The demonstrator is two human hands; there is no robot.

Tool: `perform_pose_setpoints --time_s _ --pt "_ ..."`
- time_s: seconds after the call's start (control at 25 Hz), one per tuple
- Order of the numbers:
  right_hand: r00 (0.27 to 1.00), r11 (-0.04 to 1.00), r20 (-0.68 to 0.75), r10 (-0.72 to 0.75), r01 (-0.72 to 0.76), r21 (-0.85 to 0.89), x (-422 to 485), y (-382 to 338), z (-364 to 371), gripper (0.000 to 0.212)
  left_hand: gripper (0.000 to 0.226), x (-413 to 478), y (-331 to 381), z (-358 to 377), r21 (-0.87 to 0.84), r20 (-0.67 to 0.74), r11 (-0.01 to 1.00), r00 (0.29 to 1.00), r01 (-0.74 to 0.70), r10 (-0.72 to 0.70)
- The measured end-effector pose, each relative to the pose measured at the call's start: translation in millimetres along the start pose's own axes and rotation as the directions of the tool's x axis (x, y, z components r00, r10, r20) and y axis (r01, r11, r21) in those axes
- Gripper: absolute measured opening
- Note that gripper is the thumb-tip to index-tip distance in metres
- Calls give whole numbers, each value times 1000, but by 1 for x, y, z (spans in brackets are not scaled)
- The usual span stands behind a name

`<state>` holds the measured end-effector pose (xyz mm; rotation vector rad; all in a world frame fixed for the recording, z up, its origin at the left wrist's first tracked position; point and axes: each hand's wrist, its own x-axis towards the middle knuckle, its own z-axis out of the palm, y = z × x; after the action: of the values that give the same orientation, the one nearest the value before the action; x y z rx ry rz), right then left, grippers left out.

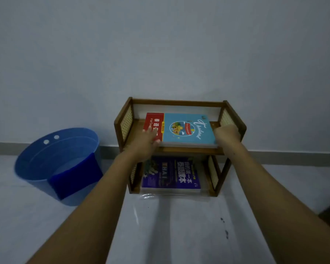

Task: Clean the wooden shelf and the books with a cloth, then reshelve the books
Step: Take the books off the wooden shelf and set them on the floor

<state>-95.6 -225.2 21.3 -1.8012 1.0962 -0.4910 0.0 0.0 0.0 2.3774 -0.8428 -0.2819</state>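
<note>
Books lie flat on both tiers of the wooden shelf (179,102), which stands on the floor (179,235) with its back against a pale wall (160,44). On the upper tier a red book (153,120) lies at the left. A light-blue book (187,128) lies to its right, overlapping the red cover's right side. On the lower tier a purple book (171,176) rests cover up, its near edge reaching the front of the shelf.

The left hand (148,141) rests on the near part of the red book. Its fingers (151,130) are straight and slightly spread, pressed flat on the cover. The right hand (227,134) is at the right edge of the light-blue book, between it and the shelf's woven right side panel. Its fingers are curled round that edge, their tips hidden under the hand. Both bare forearms reach in from the bottom of the view.

Well to the left of the shelf a blue bucket (78,199) stands on the floor with some water in it. A dark blue cloth (76,174) hangs over its near rim. A grey skirting strip (293,157) runs along the foot of the wall. A few dark spots mark the floor in front of the shelf, to the right.
</note>
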Motion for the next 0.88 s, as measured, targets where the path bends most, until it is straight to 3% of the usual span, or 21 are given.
perform_pose_setpoints --time_s 0.16,0.32,0.56,0.76,0.88 --pt "998 971 32 -53 59 -231 8 13 11 20 60 2 -16 17 234 105 972 993 22 -47" --pt "997 953 54 -52 66 -296 16 23 17 15 62 7 -19 24 297 107 955 992 29 -63" --pt "999 960 1 -39 38 -276 16 33 28 19 62 10 -19 28 297 110 954 991 42 -78" --pt "997 990 53 62 -54 -133 23 29 33 9 67 10 -20 30 270 147 962 985 53 -96" --pt "990 994 87 113 -114 -2 26 25 30 22 71 12 -21 28 232 186 971 977 62 -107"
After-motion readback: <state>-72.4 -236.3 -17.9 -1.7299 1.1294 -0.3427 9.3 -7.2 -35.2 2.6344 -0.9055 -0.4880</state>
